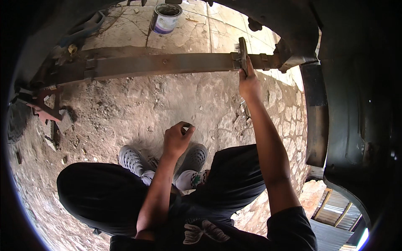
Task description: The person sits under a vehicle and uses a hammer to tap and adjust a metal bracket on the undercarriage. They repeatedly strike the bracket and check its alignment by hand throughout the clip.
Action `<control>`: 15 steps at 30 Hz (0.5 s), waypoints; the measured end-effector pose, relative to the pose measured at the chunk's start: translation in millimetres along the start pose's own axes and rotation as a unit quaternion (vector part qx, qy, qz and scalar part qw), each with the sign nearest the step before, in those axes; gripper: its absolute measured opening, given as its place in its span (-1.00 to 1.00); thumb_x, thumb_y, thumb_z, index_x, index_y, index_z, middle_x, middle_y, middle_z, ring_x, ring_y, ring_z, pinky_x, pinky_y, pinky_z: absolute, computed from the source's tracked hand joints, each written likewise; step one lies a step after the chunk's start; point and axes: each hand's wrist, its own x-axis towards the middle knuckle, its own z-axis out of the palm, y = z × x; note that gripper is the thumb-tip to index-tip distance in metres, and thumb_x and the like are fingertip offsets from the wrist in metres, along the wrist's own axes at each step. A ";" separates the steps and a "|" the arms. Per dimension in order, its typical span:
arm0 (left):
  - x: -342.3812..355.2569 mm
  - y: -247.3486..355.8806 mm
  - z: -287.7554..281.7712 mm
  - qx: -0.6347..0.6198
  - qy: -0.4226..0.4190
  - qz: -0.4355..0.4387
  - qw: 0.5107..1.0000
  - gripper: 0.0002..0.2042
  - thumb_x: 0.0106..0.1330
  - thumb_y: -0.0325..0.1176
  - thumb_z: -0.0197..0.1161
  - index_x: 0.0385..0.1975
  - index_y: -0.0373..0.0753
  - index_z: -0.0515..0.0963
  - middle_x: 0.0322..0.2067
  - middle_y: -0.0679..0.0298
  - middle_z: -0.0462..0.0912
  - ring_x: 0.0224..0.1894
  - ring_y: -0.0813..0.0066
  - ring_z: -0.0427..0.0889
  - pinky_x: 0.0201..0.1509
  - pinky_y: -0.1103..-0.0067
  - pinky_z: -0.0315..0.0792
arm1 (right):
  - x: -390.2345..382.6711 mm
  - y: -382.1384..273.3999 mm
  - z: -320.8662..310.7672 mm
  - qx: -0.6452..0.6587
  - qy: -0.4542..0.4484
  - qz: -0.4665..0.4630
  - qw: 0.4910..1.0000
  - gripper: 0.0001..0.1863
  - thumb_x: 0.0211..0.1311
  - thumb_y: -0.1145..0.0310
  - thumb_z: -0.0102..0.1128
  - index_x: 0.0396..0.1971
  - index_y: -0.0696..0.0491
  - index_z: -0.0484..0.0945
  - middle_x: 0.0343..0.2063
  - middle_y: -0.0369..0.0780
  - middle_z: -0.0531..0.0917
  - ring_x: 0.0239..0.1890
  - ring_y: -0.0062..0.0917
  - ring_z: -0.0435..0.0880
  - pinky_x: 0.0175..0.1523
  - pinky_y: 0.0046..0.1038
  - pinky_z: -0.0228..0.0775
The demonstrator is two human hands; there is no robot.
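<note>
My right hand (pixel 250 85) is stretched forward, its fingers wrapped around the handle of a wire brush (pixel 243 52). The brush stands on end across a long rusty leaf spring (pixel 167 64), its bristles facing left, beside a metal clip (pixel 235 61) near the right end. Whether the bristles touch the metal, I cannot tell. Closer to my body, my left hand (pixel 177 140) hangs above my grey clogs (pixel 133 160) with its fingers curled in toward the thumb. Nothing shows in that hand.
An open paint can (pixel 166 19) stands on pale paving beyond the spring. Dark vehicle bodywork (pixel 356 104) closes in on the right and overhead. A reddish metal bracket (pixel 46 109) and broken stones (pixel 63 121) lie at the left, on rough, dusty ground (pixel 125 104).
</note>
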 end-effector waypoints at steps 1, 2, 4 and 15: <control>-0.1 -0.1 4.4 0.000 -0.003 0.015 1.000 -0.73 0.29 -0.16 0.37 -0.23 -0.26 0.70 -0.53 0.12 0.70 -0.49 0.30 0.70 -0.34 0.43 0.52 | 4.0 -0.8 0.3 -0.006 0.003 0.004 1.000 -0.33 0.46 0.13 -0.01 0.51 -0.40 0.01 -0.24 0.12 0.71 -0.21 0.08 0.70 -0.10 0.03 0.53; 0.5 0.4 8.9 -0.001 -0.006 0.030 1.000 -0.72 0.30 -0.15 0.36 -0.22 -0.27 0.70 -0.56 0.15 0.69 -0.52 0.36 0.67 -0.37 0.46 0.50 | 6.4 -2.3 1.9 -0.012 0.007 0.009 1.000 -0.32 0.46 0.14 -0.01 0.51 -0.40 0.01 -0.23 0.12 0.70 -0.21 0.08 0.70 -0.10 0.03 0.53; -1.1 4.3 17.1 -0.003 -0.016 0.043 0.999 -0.70 0.30 -0.15 0.36 -0.21 -0.28 0.70 -0.58 0.17 0.67 -0.55 0.43 0.64 -0.40 0.48 0.47 | 0.6 2.3 -0.2 -0.002 0.010 0.016 1.000 -0.32 0.45 0.16 0.00 0.51 -0.40 0.01 -0.22 0.13 0.70 -0.20 0.08 0.70 -0.10 0.02 0.53; -1.7 9.2 6.6 0.007 0.026 0.057 0.998 -0.75 0.28 -0.20 0.39 -0.25 -0.27 0.71 -0.59 0.15 0.67 -0.55 0.37 0.67 -0.40 0.45 0.49 | -54.5 -7.4 -19.8 0.013 -0.028 0.058 0.998 -0.31 0.46 0.20 0.00 0.52 -0.38 -0.01 -0.20 0.15 0.69 -0.17 0.11 0.69 -0.09 0.01 0.54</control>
